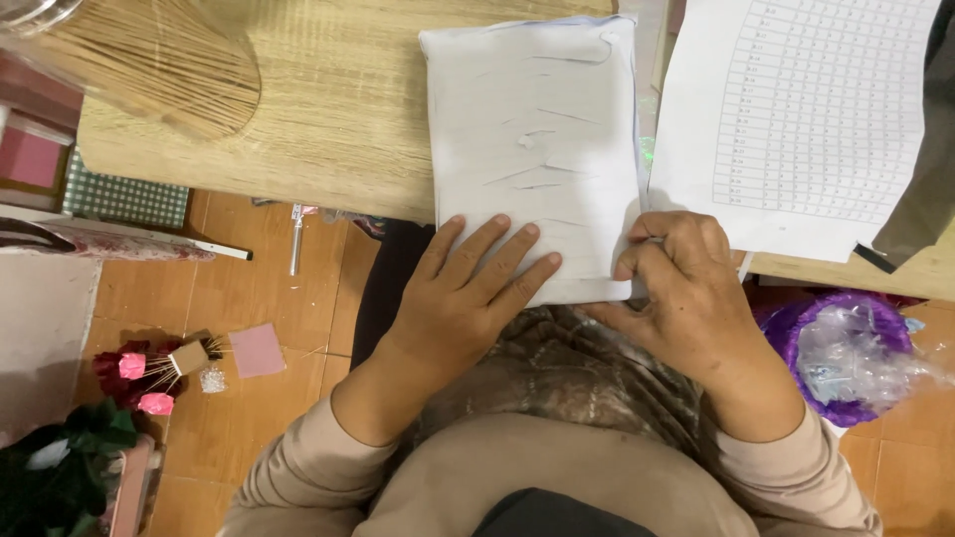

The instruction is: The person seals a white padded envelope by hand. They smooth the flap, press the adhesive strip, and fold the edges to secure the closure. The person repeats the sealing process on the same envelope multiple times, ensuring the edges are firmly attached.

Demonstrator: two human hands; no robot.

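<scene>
My left hand (468, 298) lies flat on the near end of a white paper packet (537, 149), with the fingers spread and pressing down, not closed around anything. My right hand (686, 298) is at the near right corner of the same packet; the thumb and fingers pinch its edge there, so this hand is grasping the paper. The packet rests on the wooden counter (328, 119), and its near end hangs a little over the counter edge, above my lap.

What could go wrong, as I judge it: the paper already has wrinkles, and if the right hand pulls hard while the left one presses, the corner may tear or crease more. The part over the edge has no support, so the packet could slide toward my lap if the left hand lifts. The printed sheet (796, 119) lies just beside my right hand and also passes over the counter edge; a push from the wrist may drag it down.

For containers: a purple basket (786, 338) stands on the floor at my right, and inside it is a clear plastic bag (856, 353) with small things I cannot identify. At the top left a bundle of thin sticks (149, 60) seems to stand in a clear container, but I cannot see it well. On the floor at the left lie small pink paper flowers (139, 383).
</scene>
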